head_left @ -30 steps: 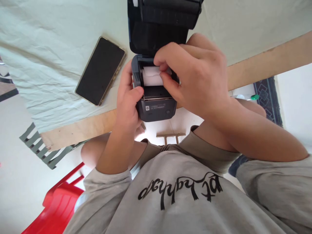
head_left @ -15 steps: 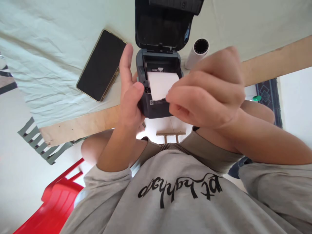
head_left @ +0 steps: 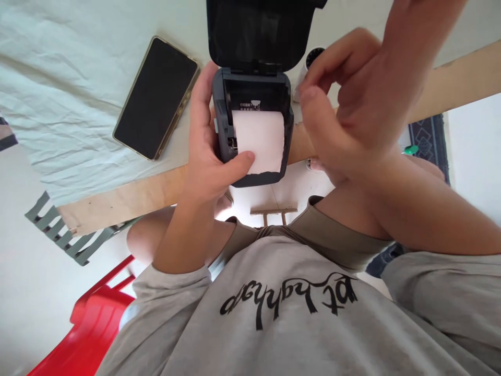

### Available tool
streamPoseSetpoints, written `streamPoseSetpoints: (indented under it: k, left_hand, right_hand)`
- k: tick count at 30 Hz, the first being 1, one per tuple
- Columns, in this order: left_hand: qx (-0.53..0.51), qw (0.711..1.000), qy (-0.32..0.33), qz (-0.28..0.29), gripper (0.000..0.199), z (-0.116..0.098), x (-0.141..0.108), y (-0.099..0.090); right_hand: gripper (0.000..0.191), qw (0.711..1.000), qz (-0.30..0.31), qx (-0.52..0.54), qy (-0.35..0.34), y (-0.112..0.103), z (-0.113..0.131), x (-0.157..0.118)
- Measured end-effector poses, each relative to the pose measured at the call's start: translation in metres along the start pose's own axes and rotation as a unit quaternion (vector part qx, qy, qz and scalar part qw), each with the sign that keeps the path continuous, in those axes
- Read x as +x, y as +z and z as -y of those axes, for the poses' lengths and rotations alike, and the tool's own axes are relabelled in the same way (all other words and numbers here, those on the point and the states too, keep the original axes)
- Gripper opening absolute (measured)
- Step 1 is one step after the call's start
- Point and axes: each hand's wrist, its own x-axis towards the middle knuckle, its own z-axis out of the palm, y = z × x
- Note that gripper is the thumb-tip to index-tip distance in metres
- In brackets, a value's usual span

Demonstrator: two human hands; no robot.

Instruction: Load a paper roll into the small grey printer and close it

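Note:
My left hand [head_left: 207, 156] grips a small dark label printer [head_left: 254, 181] from its left side, the thumb pressing the loose end of the white paper. That paper roll [head_left: 261, 137] lies in the printer's bay, its free end drawn over the front edge. The black lid [head_left: 258, 34] is raised. To the right, my right hand [head_left: 348, 109] hovers apart from the printer, thumb and forefinger tips near each other, other fingers spread upward and partly blurred. No object shows in it. Behind its fingertips stands a white cylinder [head_left: 298, 90] with a dark ribbed opening, partly hidden.
A phone [head_left: 156, 99] with a dark screen lies left of the printer on the pale cloth [head_left: 78, 94]. The table's wooden edge [head_left: 125, 196] runs across in front of my legs. A red plastic chair [head_left: 92, 318] stands at lower left.
My right hand has let go of the paper and moved up and right. My left thumb has come down onto the paper, which now extends further over the printer's front.

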Motion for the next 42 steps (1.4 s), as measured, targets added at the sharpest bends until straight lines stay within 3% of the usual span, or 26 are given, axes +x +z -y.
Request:
streamPoseSetpoints:
  k: [4,6,10,13,17,21,25,30,32,37,42]
  left_hand:
    - [0.001,1.000,0.003,-0.006,0.074,0.000,-0.002,-0.001]
    - [0.020,1.000,0.008,-0.010,0.076,0.004,-0.003,-0.005]
    - [0.023,0.999,0.023,-0.004,0.081,0.009,-0.001,-0.010]
    - [-0.020,0.999,0.041,0.026,0.079,0.009,0.002,-0.006]
    - [-0.071,0.997,0.018,0.037,0.074,0.015,0.008,-0.008]
    - [-0.074,0.995,0.034,0.056,0.085,0.026,0.015,-0.023]
    - [-0.084,0.995,0.028,0.053,0.084,0.025,0.015,-0.021]
    - [-0.128,0.990,0.049,0.032,0.086,0.026,0.019,-0.013]
    - [-0.140,0.987,0.071,0.038,0.093,0.029,0.021,-0.014]
    - [-0.140,0.986,0.068,0.053,0.082,0.022,0.015,-0.009]
    - [-0.132,0.991,0.032,-0.016,0.067,0.008,0.007,0.006]
  right_hand:
    - [0.036,0.995,-0.010,0.101,-0.002,-0.004,0.004,0.007]
    - [0.031,0.994,-0.006,0.108,-0.030,-0.007,0.007,0.009]
    - [0.023,0.984,0.118,0.029,-0.131,-0.011,0.004,0.007]
    - [0.019,0.972,0.176,0.011,-0.152,-0.011,-0.001,0.004]
    - [0.022,0.970,0.190,0.009,-0.149,-0.007,-0.001,0.002]
    - [0.024,0.975,0.158,0.030,-0.156,-0.001,0.002,-0.001]
    - [0.032,0.985,0.123,0.035,-0.118,0.003,0.007,-0.005]
    - [0.055,0.977,0.167,0.104,-0.086,0.001,0.014,-0.006]
    - [0.055,0.969,0.198,0.137,-0.056,0.000,0.016,-0.005]
    - [0.054,0.960,0.213,0.185,-0.004,0.006,0.012,-0.006]
    - [0.053,0.945,0.219,0.241,-0.013,0.011,0.006,-0.006]
